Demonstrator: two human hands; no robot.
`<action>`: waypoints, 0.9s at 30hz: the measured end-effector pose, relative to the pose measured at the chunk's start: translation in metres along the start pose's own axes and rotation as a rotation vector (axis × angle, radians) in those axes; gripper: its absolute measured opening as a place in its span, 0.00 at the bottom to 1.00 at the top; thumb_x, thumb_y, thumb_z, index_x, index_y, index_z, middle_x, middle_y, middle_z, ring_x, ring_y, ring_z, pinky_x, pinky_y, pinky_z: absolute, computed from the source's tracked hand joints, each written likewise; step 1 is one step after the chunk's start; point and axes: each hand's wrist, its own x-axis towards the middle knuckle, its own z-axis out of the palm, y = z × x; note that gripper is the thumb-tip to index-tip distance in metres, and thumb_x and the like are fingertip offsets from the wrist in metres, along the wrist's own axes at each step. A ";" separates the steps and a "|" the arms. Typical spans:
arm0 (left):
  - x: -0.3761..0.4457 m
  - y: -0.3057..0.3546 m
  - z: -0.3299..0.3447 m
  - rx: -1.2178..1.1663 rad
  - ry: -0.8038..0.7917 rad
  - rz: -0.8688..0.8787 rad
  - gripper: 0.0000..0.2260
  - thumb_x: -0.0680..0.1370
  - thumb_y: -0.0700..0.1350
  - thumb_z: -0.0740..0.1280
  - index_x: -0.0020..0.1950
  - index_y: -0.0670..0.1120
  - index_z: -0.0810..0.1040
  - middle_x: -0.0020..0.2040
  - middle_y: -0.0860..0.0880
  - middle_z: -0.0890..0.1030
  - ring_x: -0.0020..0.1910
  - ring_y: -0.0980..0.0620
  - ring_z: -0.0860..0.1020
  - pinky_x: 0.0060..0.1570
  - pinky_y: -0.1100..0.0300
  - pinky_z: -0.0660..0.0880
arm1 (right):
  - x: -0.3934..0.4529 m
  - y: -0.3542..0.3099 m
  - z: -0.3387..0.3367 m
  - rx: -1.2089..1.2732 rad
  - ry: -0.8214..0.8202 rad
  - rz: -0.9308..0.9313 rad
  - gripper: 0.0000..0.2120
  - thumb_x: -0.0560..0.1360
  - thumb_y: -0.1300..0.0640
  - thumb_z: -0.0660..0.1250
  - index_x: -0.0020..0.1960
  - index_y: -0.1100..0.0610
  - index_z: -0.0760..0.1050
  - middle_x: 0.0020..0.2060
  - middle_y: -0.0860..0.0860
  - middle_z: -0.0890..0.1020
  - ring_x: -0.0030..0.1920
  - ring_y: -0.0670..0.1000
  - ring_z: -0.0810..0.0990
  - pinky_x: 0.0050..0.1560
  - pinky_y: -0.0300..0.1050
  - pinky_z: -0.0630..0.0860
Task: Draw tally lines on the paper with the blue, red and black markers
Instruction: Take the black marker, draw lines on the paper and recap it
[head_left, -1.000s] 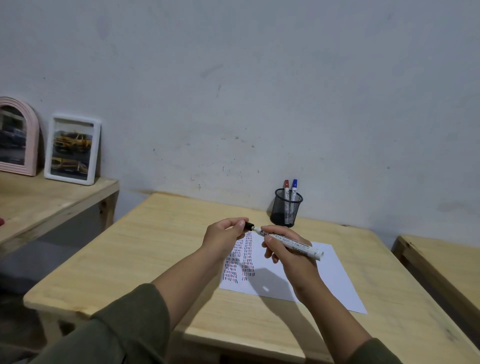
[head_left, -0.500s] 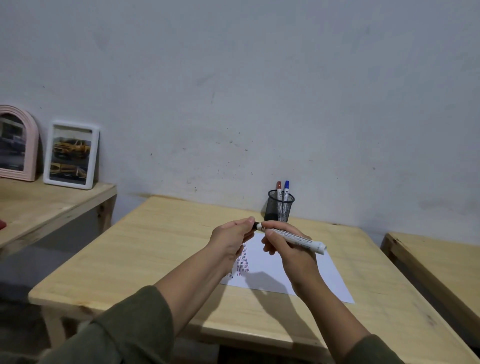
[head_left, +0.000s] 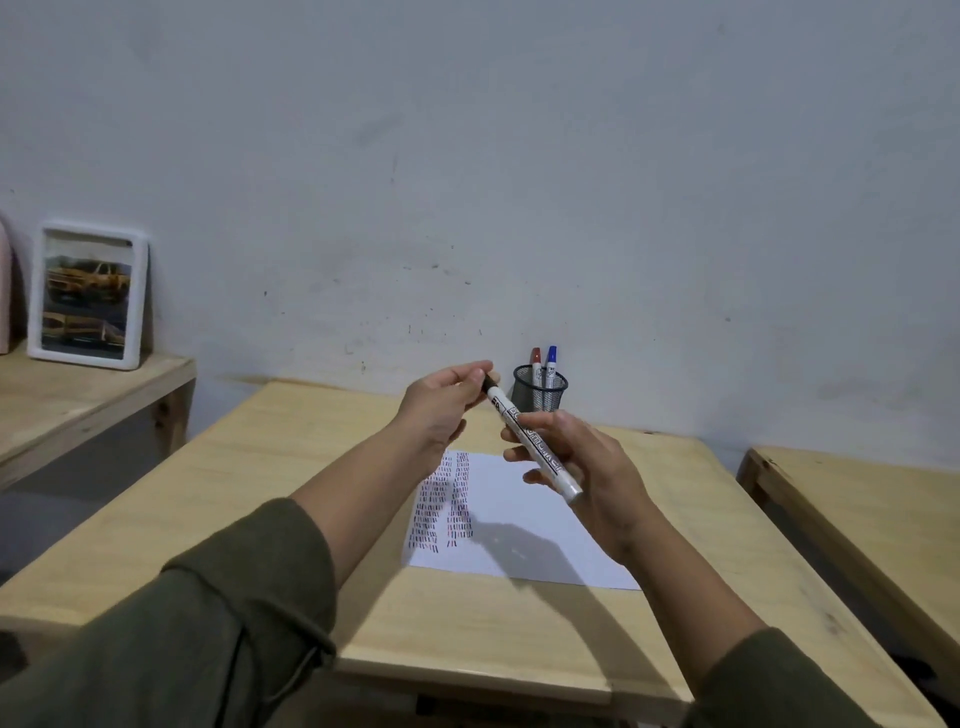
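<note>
far left, on a wooden side shelf (head_left: 78, 400), a white picture frame (head_left: 87, 296) leans on the wall (head_left: 467, 156), w/ yellow cars in the photo. a sliver of a pink frame (head_left: 4, 291) shows at the pic's edge beside it.

center: a light wooden table (head_left: 249, 493) w/ a white paper (head_left: 524, 525) lying flat on it. left part of the sheet carries columns of short tally strokes (head_left: 444, 501), red and dark ones; rest of the sheet is bare, partly under the hands' shadow.

left hand (head_left: 441, 405) is raised above the paper, olive sleeve (head_left: 208, 623) pushed up the forearm. its thumb and fingers are pinched together on the black cap end of the black marker (head_left: 535, 444). can't tell if the cap is seated or partly off.

the marker is a white barrel w/ black print, tilted, cap end up and to the left, butt end down to the right. it's in the air over the sheet, not touching it.

right hand (head_left: 587, 473) wraps the barrel's middle, fingers closed round it, butt end poking out past the palm.

behind the hands, near the wall, a black mesh pen cup (head_left: 540, 389) stands on the table, just beyond the paper's far edge. red marker (head_left: 535, 361) and blue marker (head_left: 551, 358) stand upright in it, caps up, side by side, red on the left.

far right: corner of another wooden table (head_left: 857, 509), apart from the main one by a gap.
</note>
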 end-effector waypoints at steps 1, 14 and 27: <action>0.006 0.001 0.004 0.033 -0.030 0.029 0.07 0.79 0.43 0.62 0.51 0.51 0.79 0.44 0.57 0.81 0.44 0.62 0.77 0.45 0.59 0.64 | 0.007 0.001 -0.004 -0.088 0.042 -0.002 0.08 0.78 0.55 0.62 0.47 0.55 0.80 0.47 0.56 0.85 0.44 0.51 0.82 0.41 0.39 0.75; 0.142 -0.012 0.026 0.386 0.010 0.033 0.17 0.74 0.50 0.69 0.62 0.50 0.78 0.59 0.50 0.81 0.59 0.53 0.77 0.63 0.60 0.69 | 0.153 -0.010 -0.078 -0.452 0.139 -0.038 0.40 0.73 0.68 0.67 0.71 0.35 0.54 0.41 0.52 0.80 0.42 0.51 0.79 0.44 0.48 0.81; 0.202 -0.054 0.041 0.630 0.002 -0.035 0.25 0.73 0.51 0.71 0.68 0.48 0.73 0.66 0.47 0.77 0.64 0.49 0.75 0.63 0.51 0.73 | 0.237 0.041 -0.107 -0.763 0.288 -0.098 0.34 0.72 0.65 0.67 0.69 0.38 0.60 0.39 0.54 0.81 0.42 0.49 0.81 0.38 0.32 0.72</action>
